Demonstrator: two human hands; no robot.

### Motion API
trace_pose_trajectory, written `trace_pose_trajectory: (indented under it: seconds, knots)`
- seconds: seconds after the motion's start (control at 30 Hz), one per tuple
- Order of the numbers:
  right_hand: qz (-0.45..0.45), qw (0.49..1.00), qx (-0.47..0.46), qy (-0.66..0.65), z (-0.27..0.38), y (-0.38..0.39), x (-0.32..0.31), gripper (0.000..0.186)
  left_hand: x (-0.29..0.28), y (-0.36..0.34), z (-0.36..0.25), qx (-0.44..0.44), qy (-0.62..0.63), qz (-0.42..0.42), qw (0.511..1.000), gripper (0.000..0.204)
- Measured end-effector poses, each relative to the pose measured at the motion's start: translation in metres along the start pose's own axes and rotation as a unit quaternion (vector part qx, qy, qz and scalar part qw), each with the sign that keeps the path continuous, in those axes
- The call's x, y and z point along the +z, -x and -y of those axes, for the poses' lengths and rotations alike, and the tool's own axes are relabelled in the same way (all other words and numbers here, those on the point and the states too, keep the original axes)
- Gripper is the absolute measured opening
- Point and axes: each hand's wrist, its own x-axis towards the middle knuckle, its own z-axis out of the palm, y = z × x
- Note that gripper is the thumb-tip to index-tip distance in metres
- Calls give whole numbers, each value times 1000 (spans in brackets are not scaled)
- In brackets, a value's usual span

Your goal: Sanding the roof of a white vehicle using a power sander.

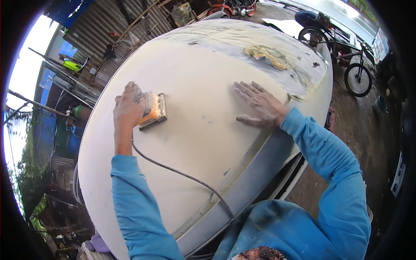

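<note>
One orange sander [151, 113] at ten o'clock on the pale panel [195, 82]; the left hand [129, 104] wraps its fingers around it. At two o'clock, the right hand [262, 106] lies flat, fingers spread, empty.

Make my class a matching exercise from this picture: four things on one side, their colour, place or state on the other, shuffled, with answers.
1. left hand
2. right hand
3. sander
4. cord

A. dark, trailing across the pale panel toward the person
B. palm down on the panel, fingers spread
C. partly orange
D. gripping a tool

Pairs: 1-D, 2-B, 3-C, 4-A
</note>
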Motion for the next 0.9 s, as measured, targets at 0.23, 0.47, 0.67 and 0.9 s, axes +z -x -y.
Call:
trace_pose_trajectory:
  seconds: [0.23,0.47,0.67,0.9]
  knots:
    - [-104,993,56,-27,8,66,10,78,21,6,-121,99,-6,16,995,73]
    - [-253,954,135,-85,24,108,28,56,42,18,-234,218,-24,39,975,71]
    - [-303,929,96,-189,10,119,36,37,50,38,-289,260,-13,80,962,75]
    - [-310,937,-5,-160,-9,127,38,30,46,19,-211,221,4,39,974,75]
